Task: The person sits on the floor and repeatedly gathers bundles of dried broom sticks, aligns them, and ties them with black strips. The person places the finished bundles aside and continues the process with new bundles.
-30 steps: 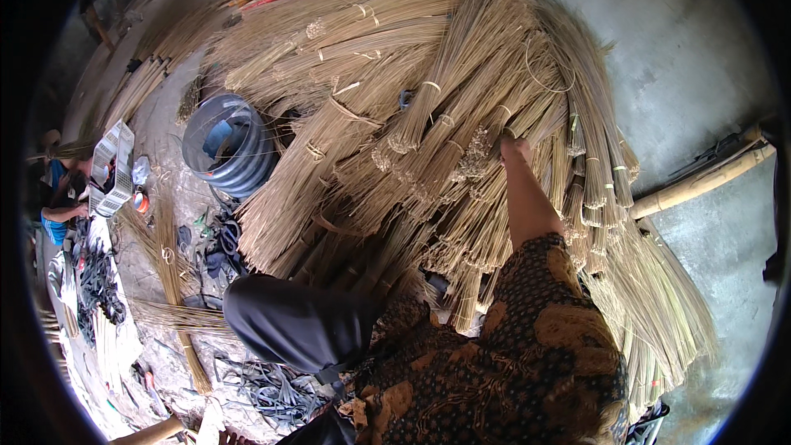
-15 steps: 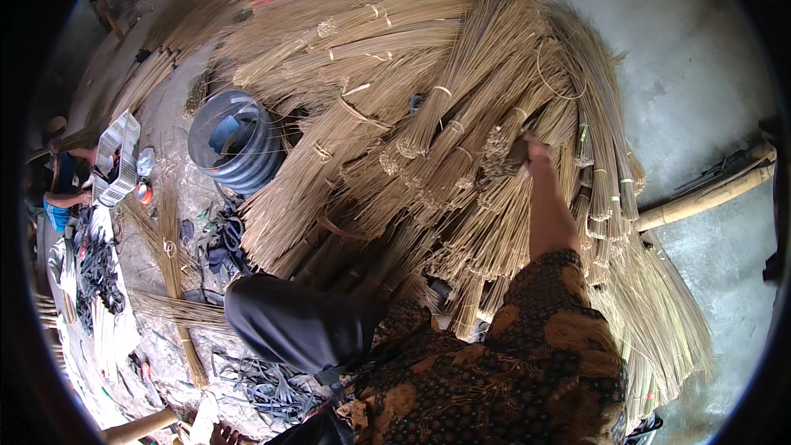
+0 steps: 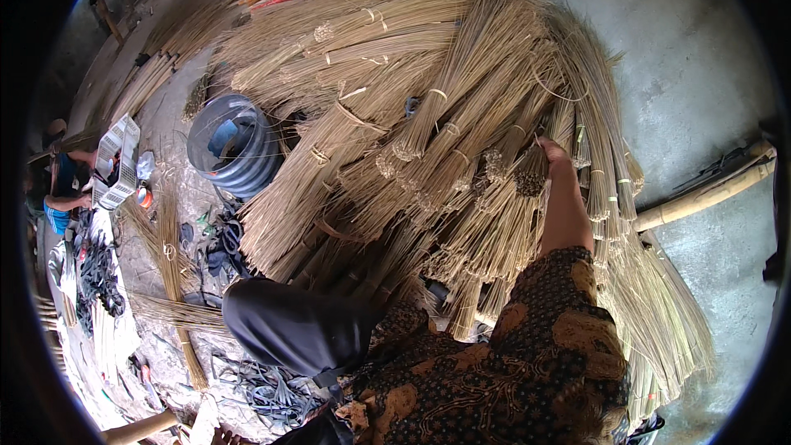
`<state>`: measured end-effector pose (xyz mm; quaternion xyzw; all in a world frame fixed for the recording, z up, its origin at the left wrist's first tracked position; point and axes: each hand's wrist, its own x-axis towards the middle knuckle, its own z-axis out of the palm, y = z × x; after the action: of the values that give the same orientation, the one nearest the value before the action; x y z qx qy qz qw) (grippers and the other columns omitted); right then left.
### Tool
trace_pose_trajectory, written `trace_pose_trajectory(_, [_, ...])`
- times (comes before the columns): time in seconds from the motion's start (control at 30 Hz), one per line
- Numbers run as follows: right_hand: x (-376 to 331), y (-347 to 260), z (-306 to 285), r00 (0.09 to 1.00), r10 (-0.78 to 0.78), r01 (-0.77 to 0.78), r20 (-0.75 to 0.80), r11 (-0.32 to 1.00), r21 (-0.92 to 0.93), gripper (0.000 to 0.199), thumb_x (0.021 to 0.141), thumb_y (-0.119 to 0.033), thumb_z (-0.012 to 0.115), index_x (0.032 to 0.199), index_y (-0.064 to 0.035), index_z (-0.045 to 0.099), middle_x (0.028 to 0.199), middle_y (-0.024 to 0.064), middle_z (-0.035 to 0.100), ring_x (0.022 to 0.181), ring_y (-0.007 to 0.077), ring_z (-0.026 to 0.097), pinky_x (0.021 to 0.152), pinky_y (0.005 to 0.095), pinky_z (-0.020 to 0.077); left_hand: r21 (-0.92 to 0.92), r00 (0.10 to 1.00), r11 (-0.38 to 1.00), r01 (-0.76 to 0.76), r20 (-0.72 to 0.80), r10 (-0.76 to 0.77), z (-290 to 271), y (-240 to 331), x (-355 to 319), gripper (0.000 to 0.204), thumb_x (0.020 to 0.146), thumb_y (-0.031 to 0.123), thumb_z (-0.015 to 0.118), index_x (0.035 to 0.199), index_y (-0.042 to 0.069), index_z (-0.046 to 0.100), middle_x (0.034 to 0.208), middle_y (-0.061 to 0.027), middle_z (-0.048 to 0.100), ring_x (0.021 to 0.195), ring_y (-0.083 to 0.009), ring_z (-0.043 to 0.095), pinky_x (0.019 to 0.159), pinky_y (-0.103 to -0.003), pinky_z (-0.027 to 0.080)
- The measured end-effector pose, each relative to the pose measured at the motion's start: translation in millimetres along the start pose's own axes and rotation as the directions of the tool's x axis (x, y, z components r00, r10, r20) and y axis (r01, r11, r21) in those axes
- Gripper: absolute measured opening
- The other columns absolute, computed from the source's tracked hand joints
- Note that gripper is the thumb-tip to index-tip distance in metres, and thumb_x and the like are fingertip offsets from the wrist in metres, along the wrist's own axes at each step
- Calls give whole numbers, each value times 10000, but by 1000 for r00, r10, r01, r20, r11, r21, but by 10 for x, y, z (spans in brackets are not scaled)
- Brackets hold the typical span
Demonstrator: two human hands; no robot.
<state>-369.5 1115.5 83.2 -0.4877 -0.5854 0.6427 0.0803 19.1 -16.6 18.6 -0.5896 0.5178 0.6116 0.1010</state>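
Observation:
My right hand (image 3: 554, 152) reaches forward into a large pile of tied bundles of thin straw-coloured sticks. Its fingers are closed on a stick bundle (image 3: 529, 182), whose darker cut ends point toward me. Left of that one lies another bundle (image 3: 495, 166) with its cut ends also facing me. A loose ring of pale strip (image 3: 544, 86) rests on the sticks just beyond the hand. My left hand is out of sight.
A grey ribbed tub (image 3: 255, 161) stands left of the pile, near my bent knee (image 3: 292, 321). Black strips (image 3: 272, 391) lie on the floor. At far left a person holds a white crate (image 3: 117, 166). A bamboo pole (image 3: 700, 191) lies at right.
My right hand has shifted slightly right and is no longer blurred. The darker-ended bundle by it now shows clearly, apart from the bundle on its left.

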Motion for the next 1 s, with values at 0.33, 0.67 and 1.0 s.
trace_pose_trajectory(0.33, [-1440,88,882,980,-201,198,1,963,-184,362,1025,-306,496,1222,-35,631,1477,252,523,1301,414,595,942,526,590,36,1000,999,-1,-2,1,1,2,47,445,1035,397,609,1396,146,544,1349,-96,626,1193,-337,643,904,-468,572])
trace_pose_trajectory(0.67, [-1387,822,1719,802,-596,568,36,780,261,427,908,-148,697,1250,-33,469,1129,208,686,957,363,683,794,510,554,35,999,998,-44,-24,45,-86,-169,45,469,1038,412,607,1425,158,535,1329,-78,641,1137,-316,664,815,-433,563])
trace_pose_trajectory(1.0, [-928,873,1722,657,-748,660,-92,631,-408,672,847,-362,804,1300,31,498,1177,225,707,1108,406,675,932,457,528,11,995,1000,-16,-96,17,-113,-272,-136,498,1036,401,613,1460,151,538,1376,-113,616,1131,-305,669,798,-396,593])
